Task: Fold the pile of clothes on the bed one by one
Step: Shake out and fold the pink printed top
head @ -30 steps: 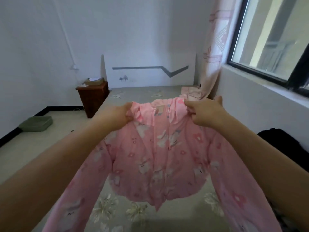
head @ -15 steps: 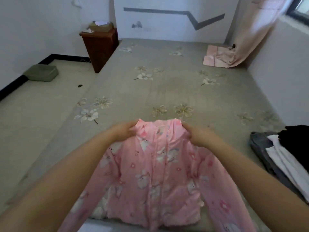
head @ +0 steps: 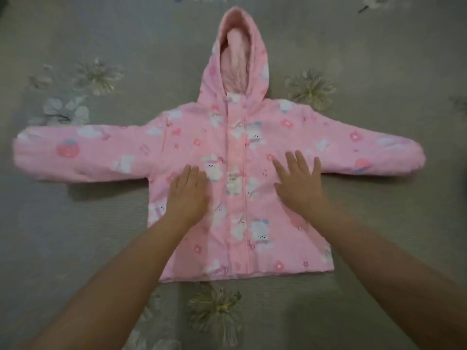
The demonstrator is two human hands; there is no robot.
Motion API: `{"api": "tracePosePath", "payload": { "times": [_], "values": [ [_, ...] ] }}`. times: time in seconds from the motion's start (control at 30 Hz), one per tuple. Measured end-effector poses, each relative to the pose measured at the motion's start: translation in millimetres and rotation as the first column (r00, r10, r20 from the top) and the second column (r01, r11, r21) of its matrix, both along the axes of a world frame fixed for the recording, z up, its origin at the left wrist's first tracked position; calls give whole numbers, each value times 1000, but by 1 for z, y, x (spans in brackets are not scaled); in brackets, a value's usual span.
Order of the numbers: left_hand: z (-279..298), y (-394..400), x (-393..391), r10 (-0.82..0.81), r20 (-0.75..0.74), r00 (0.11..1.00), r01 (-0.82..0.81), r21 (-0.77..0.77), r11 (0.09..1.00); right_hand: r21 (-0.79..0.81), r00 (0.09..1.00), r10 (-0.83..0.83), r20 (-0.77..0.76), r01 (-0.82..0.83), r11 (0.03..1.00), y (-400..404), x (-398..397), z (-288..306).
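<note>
a: since the pink hooded child's jacket printed with white bunnies and red flowers (head: pixel 237 173) is spread face up on the grey bedspread with pale woven flowers (head: pixel 75 223), which step is judged to be in hand?

b: the smoothing step, it would seem. the jacket is laid flat near the middle of the bed, its front closed down the centre, the hood (head: pixel 236 54) pointed away and both sleeves stretched straight out to the sides. no fold is seen in it yet.

a: and how are the hands placed?

b: the left hand (head: pixel 188 192) is laid flat on the left chest panel with its fingers straight and held together. the right hand (head: pixel 299 184) is pressed on the right panel with its fingers spread. nothing is pinched or gripped by either.

a: what is called for next?

b: a sleeve would probably need to be taken up near its cuff, the left sleeve (head: pixel 75 155) or the right sleeve (head: pixel 366 152), and brought across the body. the hood would likely be turned down afterwards. the padded cloth may spring back, so each fold should be pressed.
</note>
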State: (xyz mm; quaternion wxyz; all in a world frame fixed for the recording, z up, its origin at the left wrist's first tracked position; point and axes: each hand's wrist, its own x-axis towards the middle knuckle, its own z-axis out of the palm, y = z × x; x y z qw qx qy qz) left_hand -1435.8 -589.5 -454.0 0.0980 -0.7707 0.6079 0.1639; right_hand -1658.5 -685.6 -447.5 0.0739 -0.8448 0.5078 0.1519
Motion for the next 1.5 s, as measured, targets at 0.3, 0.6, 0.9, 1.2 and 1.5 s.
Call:
{"api": "tracePosePath", "payload": {
  "times": [0.3, 0.6, 0.9, 1.2, 1.5],
  "values": [
    [-50, 64, -2, 122, -100, 987, -117, 60, 991, 159, 894, -404, 194, 378, 912, 89, -47, -32],
    [-23, 161, 1, -25, -107, 994, 58, 321, 945, 440, 962, -241, 130, 162, 883, 178, -91, 2],
    [1, 111, -55, -114, -241, 964, 116, -2, 993, 288, 862, -443, 247, 371, 883, 161, -108, 25],
    [-52, 68, -67, -160, -176, 971, 172, 57, 983, 464, -311, -890, 333, 876, -132, 121, -102, -18],
    [-38, 56, -60, -212, -188, 959, 258, 269, 928, 109, 282, -655, 701, 865, 489, 89, -64, 29]
  ]
}}
